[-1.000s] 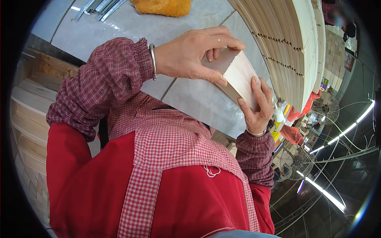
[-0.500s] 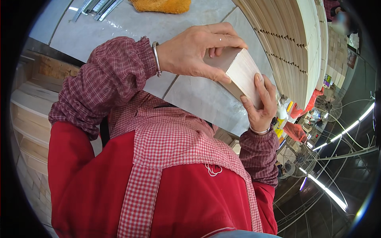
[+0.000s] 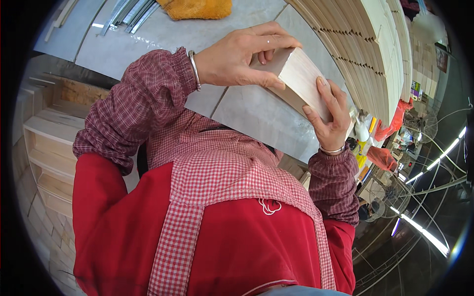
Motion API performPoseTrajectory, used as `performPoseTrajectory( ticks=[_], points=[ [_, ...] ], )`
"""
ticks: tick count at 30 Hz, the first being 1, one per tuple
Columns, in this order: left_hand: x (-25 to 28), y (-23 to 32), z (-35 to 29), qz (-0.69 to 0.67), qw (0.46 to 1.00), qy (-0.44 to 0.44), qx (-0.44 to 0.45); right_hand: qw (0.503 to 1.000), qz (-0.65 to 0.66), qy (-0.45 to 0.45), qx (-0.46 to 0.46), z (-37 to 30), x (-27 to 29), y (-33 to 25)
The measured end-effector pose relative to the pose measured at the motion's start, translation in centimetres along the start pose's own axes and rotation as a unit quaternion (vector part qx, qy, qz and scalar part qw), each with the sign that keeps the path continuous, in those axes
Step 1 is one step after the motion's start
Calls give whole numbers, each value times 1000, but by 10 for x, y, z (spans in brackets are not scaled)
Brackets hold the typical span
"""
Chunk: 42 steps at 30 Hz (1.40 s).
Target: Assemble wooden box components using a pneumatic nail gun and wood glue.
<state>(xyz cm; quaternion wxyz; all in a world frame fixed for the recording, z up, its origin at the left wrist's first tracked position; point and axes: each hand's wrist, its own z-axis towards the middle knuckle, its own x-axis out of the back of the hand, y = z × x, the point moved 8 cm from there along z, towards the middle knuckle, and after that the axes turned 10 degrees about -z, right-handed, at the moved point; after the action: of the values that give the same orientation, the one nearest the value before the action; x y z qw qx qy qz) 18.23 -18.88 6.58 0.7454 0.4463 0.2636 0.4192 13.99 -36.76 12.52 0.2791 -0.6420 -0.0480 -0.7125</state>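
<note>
Between my two hands a pale wooden box-like piece (image 3: 303,74) is held up, tilted, over the grey worktop (image 3: 247,106). My left hand (image 3: 249,54) grips its left end, thumb on the near edge and fingers over the far edge. My right hand (image 3: 330,111) closes on the other end, thumb and fingertips pressing the pale upper face. The underside of the piece is hidden, so I cannot tell whether it is hollow.
Tall stacks of pale wooden pieces (image 3: 355,44) stand at the right of the worktop. An orange-yellow cloth (image 3: 195,7) and several thin metal strips (image 3: 131,15) lie at the far left. Wooden drawer-like boxes (image 3: 54,158) stand at left; fans (image 3: 390,192) at right.
Both hands keep the same hold on the wooden piece. The view has shifted slightly, and my right hand sits a little farther right and lower in it.
</note>
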Motion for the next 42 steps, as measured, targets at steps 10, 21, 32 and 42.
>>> performPoseTrajectory(
  ticks=[10,21,32,42],
  points=[
    [-3,27,-10,103,992,71,26,1000,-12,23,12,1,4,-2],
    [-1,38,-14,43,980,196,-8,998,-21,53,33,1,4,0],
    [1,29,2,117,958,192,175,995,-59,78,37,-4,5,3],
    [5,27,-2,127,945,230,198,923,32,217,-315,-115,94,132]
  ],
)
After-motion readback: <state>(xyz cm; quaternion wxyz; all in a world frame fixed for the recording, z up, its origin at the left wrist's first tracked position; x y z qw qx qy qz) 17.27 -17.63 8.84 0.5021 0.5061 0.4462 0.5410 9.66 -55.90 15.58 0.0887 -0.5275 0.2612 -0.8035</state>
